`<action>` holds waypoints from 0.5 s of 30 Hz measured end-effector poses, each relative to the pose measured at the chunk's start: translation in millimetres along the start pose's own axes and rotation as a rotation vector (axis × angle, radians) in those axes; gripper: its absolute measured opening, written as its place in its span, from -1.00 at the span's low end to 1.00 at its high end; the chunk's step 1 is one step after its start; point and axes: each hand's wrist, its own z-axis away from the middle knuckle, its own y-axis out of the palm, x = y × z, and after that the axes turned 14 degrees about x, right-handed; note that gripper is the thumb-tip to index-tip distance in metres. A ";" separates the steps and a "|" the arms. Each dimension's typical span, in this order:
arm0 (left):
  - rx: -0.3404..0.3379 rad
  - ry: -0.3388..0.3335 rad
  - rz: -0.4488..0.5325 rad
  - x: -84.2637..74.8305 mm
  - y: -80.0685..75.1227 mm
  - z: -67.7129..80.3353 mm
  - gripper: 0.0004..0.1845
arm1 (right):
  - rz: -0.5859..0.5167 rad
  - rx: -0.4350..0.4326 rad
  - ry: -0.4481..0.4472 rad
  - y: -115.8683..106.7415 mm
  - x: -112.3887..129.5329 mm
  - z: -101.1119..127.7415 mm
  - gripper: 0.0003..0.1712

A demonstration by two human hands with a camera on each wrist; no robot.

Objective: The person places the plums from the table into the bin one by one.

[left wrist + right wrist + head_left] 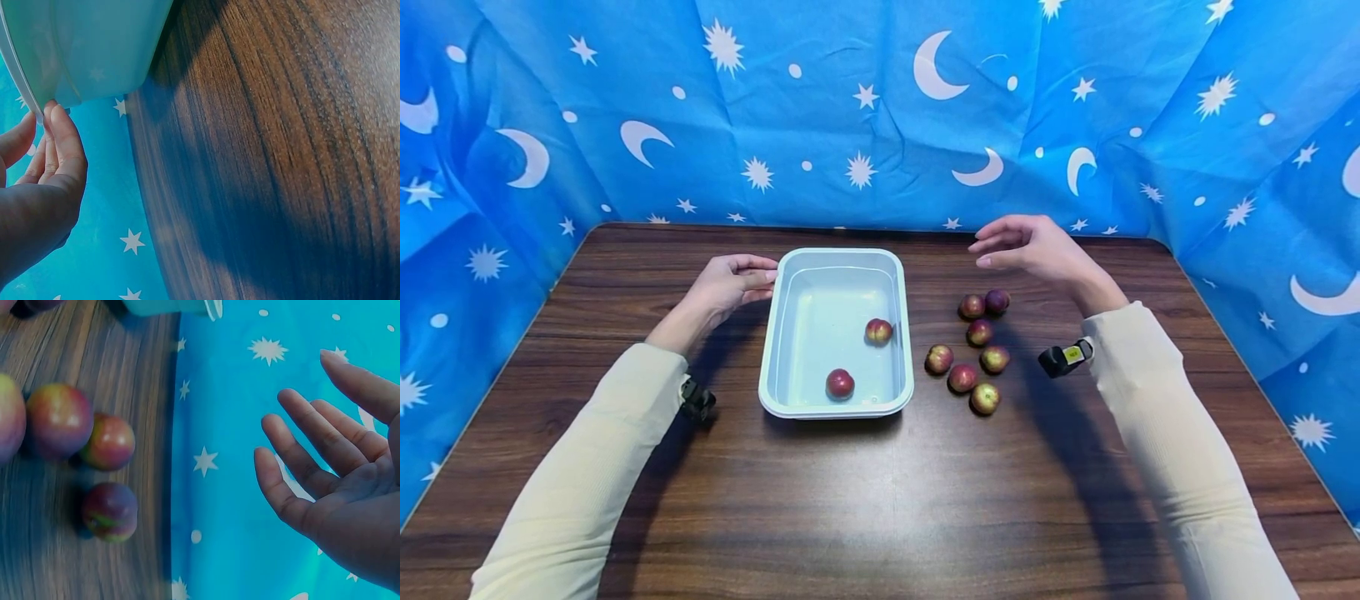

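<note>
A white rectangular plastic tub (820,408) stands on the table, with one red plum (840,383) near its front and a red-yellow plum (878,331) by its right wall. My left hand (730,287) pinches the tub's left rim; in the left wrist view the thumb and fingers (65,140) meet on either side of that edge. Raised behind the loose plums, my right hand (1033,248) holds nothing. Its fingers are spread and slightly bent in the right wrist view. Several plums (962,378) lie in a loose group right of the tub, below that hand.
The dark wood-grain table (850,517) carries all of this. A blue cloth (850,125) with white moons and stars hangs behind the table's back edge and along both sides. Small black devices sit at the left wrist (697,402) and right wrist (1063,360).
</note>
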 end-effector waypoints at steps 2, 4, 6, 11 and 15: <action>0.000 0.002 0.005 0.0 0.1 0.0 -0.67 | 0.005 -0.008 -0.002 -2.2 -3.9 1.2 -0.57; 0.001 0.002 0.008 0.1 -0.1 -0.1 -0.66 | 0.001 -0.018 0.000 -4.1 -7.7 2.1 -0.57; 0.002 0.002 0.013 0.1 -0.3 -0.3 -0.66 | -0.010 -0.025 0.008 -5.4 -11.3 3.3 -0.58; -0.002 -0.004 0.011 0.2 -0.7 -0.5 -0.65 | -0.017 -0.032 0.053 -8.7 -21.0 6.1 -0.59; 0.000 -0.002 0.007 0.2 -1.0 -0.7 -0.66 | -0.009 -0.031 0.098 -10.2 -29.1 8.7 -0.54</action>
